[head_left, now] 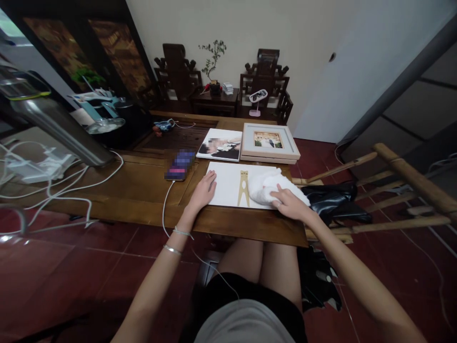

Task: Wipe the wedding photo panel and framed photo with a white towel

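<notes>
A flat white panel (224, 186) lies on the wooden table in front of me. On its middle is a tan, A-shaped piece (243, 188) with two splayed legs. My left hand (204, 192) rests at the panel's left edge, fingers stretched out along it and holding nothing. A crumpled white cloth (264, 185) covers the panel's right part. My right hand (290, 204) grips the cloth from its near side, and the folds partly hide the fingertips.
Behind the panel lie a photo print (222, 144) and stacked picture frames (270, 143). A phone (179, 165) with a white charging cable is left of my left hand. Farther left stand a steel bottle (59, 121) and a power strip (37, 164). A bamboo chair (414, 178) holds a black bag.
</notes>
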